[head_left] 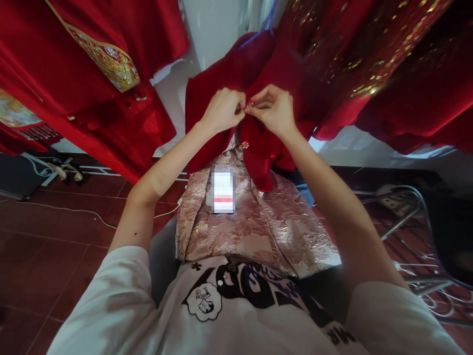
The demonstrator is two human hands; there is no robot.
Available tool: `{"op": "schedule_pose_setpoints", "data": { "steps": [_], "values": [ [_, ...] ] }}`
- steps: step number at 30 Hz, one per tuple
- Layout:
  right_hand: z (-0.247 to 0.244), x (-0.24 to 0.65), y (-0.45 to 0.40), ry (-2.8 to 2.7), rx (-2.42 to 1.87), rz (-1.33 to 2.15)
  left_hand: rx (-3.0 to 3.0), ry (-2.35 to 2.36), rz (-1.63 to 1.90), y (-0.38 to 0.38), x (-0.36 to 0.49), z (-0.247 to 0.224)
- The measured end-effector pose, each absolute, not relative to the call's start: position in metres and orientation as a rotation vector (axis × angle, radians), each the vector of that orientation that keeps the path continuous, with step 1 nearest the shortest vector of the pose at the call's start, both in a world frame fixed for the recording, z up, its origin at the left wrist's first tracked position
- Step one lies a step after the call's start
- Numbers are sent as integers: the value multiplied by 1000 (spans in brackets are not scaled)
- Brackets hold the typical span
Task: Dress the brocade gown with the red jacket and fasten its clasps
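Note:
A dark red garment hangs in front of me, its front edges spread apart toward the bottom. My left hand is closed, pinching one front edge of it. Facing it, my right hand pinches the other edge near a small shiny button or ornament. The fingertips of both hands almost meet, and the exact grip is partly hidden. Just below, a flower-shaped jewelled button sits on the red cloth. Across my lap lies a pink-gold brocade garment, with a blurred-out white rectangle on top.
Red garments with gold embroidery hang on the left, and sequinned red ones on the right. A metal-framed chair stands at the right. On the tiled floor at left are a pale cable and a pair of shoes.

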State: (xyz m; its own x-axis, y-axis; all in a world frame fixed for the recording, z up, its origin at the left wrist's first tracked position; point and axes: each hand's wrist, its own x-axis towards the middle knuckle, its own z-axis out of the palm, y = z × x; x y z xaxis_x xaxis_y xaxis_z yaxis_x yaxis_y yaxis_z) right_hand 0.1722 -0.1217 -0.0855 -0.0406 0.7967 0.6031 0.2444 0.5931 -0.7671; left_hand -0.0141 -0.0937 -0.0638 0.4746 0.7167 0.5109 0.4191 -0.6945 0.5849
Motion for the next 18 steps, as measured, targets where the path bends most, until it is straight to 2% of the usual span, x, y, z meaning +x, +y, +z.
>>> {"op": "schedule_pose_setpoints", "data": {
  "steps": [6,12,15,18],
  "values": [
    [-90,174,-117,-1639,-942,480,2301,976,1112,-88,-8,-73],
    [-120,167,-126,-1777,-1012,190,2059,975,1058,-102,1,-78],
    [-137,172,-133,-1838,-1042,138,1967,945,997,-108,-14,-82],
    [-146,192,-141,-1808,-1091,119,1938,1020,1127,-102,-41,-92]
  ]
}}
